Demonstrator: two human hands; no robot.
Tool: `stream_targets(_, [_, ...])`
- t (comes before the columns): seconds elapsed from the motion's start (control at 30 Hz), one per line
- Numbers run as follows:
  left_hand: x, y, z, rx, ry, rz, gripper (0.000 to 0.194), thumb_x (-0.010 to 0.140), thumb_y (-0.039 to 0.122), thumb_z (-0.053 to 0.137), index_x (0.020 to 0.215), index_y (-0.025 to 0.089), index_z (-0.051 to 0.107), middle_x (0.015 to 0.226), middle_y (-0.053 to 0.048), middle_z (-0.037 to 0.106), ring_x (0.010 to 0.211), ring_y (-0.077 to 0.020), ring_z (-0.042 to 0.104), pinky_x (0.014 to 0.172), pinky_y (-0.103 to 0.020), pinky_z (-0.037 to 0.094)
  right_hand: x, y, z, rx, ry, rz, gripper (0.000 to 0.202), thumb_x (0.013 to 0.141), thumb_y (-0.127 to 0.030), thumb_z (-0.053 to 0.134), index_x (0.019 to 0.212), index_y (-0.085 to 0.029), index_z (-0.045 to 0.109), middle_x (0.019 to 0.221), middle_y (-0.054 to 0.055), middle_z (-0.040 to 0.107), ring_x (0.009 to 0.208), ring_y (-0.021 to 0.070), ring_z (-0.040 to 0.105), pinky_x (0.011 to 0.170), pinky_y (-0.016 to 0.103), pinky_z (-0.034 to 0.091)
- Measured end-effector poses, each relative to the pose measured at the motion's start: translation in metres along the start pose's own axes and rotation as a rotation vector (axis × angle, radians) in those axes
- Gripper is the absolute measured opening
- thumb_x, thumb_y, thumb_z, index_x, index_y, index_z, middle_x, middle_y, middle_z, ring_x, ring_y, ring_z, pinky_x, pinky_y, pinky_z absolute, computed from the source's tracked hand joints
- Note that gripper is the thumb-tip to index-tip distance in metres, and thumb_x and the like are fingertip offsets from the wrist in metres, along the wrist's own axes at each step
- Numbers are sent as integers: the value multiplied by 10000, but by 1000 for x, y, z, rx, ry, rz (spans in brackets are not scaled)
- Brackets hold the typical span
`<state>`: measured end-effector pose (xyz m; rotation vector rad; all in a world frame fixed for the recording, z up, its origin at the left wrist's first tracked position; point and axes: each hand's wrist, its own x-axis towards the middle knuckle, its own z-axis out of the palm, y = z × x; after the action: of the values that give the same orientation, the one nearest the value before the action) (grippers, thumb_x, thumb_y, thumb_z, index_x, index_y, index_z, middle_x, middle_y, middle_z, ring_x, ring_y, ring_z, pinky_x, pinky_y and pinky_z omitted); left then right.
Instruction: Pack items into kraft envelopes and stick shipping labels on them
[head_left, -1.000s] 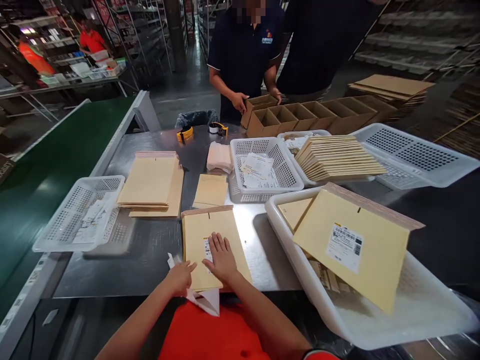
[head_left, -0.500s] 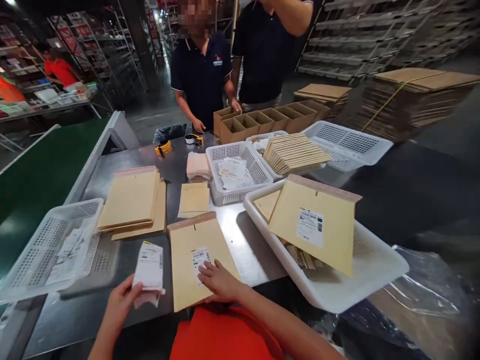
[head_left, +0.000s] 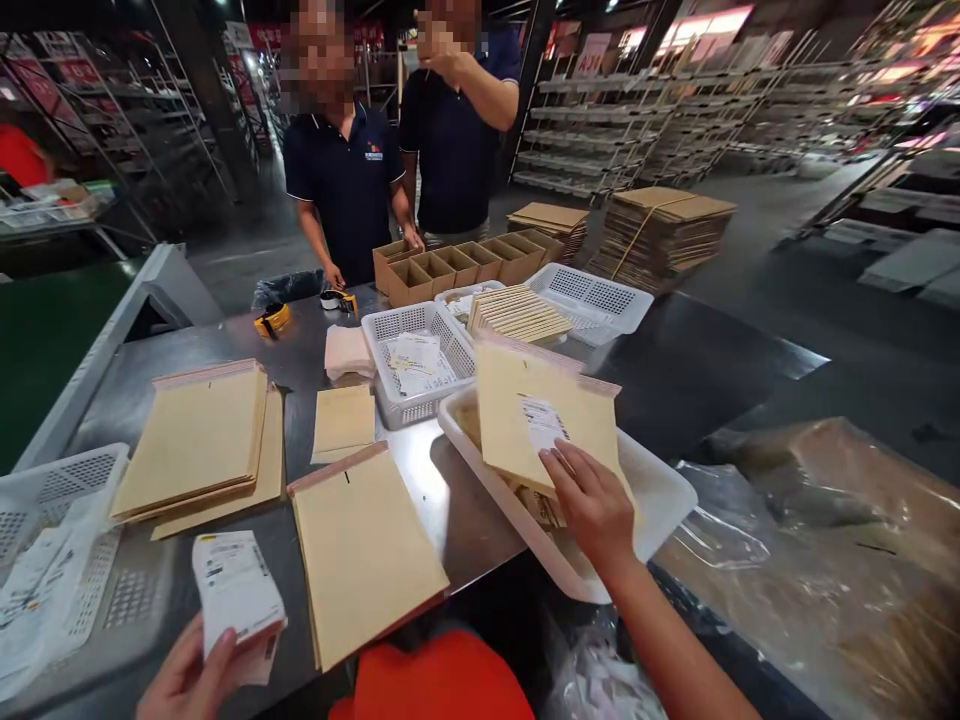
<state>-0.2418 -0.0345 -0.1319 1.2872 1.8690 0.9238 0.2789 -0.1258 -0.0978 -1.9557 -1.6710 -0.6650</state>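
Observation:
My left hand [head_left: 191, 665] grips a stack of printed white labels [head_left: 236, 585] at its lower edge, thumb on top. Over the white tub [head_left: 660, 480], my right hand [head_left: 592, 500] holds a yellowish padded envelope [head_left: 506, 410] that bears a white label [head_left: 541, 422]. Its fingers lie across the front by the label; the thumb is hidden. Beneath that one, another padded envelope [head_left: 604, 415] rests in the tub. Between my hands a small pile of unlabelled padded envelopes [head_left: 367, 550] lies on the metal table [head_left: 480, 545].
More envelopes [head_left: 191, 430] are piled at the left, beside a perforated basket of labels [head_left: 71, 465]. Another basket [head_left: 409, 410], small envelopes [head_left: 343, 420], tape dispensers [head_left: 271, 320] and open cardboard boxes [head_left: 435, 270] stand farther back. Two people in dark shirts [head_left: 345, 190] stand across the table.
My right hand has moved from the table to the tub at the right, taking the labelled envelope along. An unlabelled envelope now shows on the pile. The view has turned right.

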Motion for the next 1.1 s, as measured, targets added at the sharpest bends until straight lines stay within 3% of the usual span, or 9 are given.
stream_targets(0.1, [-16, 22, 29, -11, -166, 119, 539, 612, 669, 660, 873, 209, 766, 1155, -98, 719, 1118, -358, 628, 956, -456, 532, -24, 30, 42, -71, -400, 56, 332, 884, -182, 456, 1126, -185, 684, 1178, 165, 677, 1071, 303, 623, 833, 440, 521])
stream_targets(0.2, [-35, 57, 53, 36, -360, 290, 466, 704, 639, 604, 890, 249, 780, 1210, -84, 695, 1208, -337, 578, 1031, -450, 474, -30, 26, 57, 7, -445, 81, 347, 898, -395, 487, 1086, -173, 676, 1229, 199, 634, 1127, 339, 581, 875, 506, 493])
stream_targets(0.33, [-57, 100, 76, 12, -578, 416, 452, 804, 616, 508, 905, 269, 779, 1291, -79, 647, 1223, -309, 571, 1023, -411, 482, 4, -54, 48, 585, -196, 296, 412, 925, -476, 443, 1181, -200, 609, 1254, 155, 611, 1172, 294, 555, 980, 488, 452])
stream_targets(0.47, [-67, 104, 92, -47, -714, 398, 456, 826, 603, 499, 894, 246, 774, 1329, -91, 618, 1265, -314, 530, 1035, -404, 464, 40, -157, 50, 1457, -427, 477, 427, 844, -470, 574, 1194, -226, 569, 1096, 86, 672, 991, 222, 643, 819, 364, 547])
stream_targets(0.57, [-65, 79, 93, -50, -795, 302, 474, 841, 591, 489, 1013, 227, 740, 1317, -106, 623, 1257, -300, 534, 1072, -410, 423, 45, -199, 55, 1622, -516, 668, 326, 718, -412, 714, 952, -203, 626, 823, 15, 656, 699, 157, 617, 615, 273, 515])
stream_targets(0.8, [-53, 65, 79, -1, -687, 116, 1222, 622, 714, 658, 1515, 177, 19, 1577, -173, 255, 1426, -316, 303, 1090, -380, 398, 36, -208, 31, 1301, -529, 285, 203, 873, -349, 558, 816, -203, 686, 716, 10, 633, 657, 133, 580, 608, 243, 455])
stream_targets(0.87, [-47, 81, 79, -28, -624, 166, 1043, 662, 671, 657, 1481, 205, 210, 1579, -145, 264, 1427, -307, 302, 1114, -376, 362, 36, -210, 25, 1269, -542, 151, 210, 903, -343, 530, 870, -212, 691, 765, 27, 678, 705, 146, 619, 642, 250, 470])
stream_targets(0.97, [-43, 99, 86, -176, -544, 143, 513, 740, 602, 615, 1042, 187, 616, 1228, -130, 640, 1159, -264, 578, 993, -347, 450, 33, -217, 22, 1260, -557, 51, 205, 919, -322, 519, 925, -231, 703, 788, 30, 712, 712, 147, 641, 651, 252, 478])
stream_targets(1.1, [-57, 96, 98, -289, -473, 18, 434, 741, 589, 609, 603, 200, 476, 555, 33, 492, 563, -121, 475, 553, -239, 398, 31, -222, 29, 1338, -501, 252, 171, 844, -343, 626, 804, -226, 744, 782, 40, 695, 732, 161, 643, 649, 261, 506])
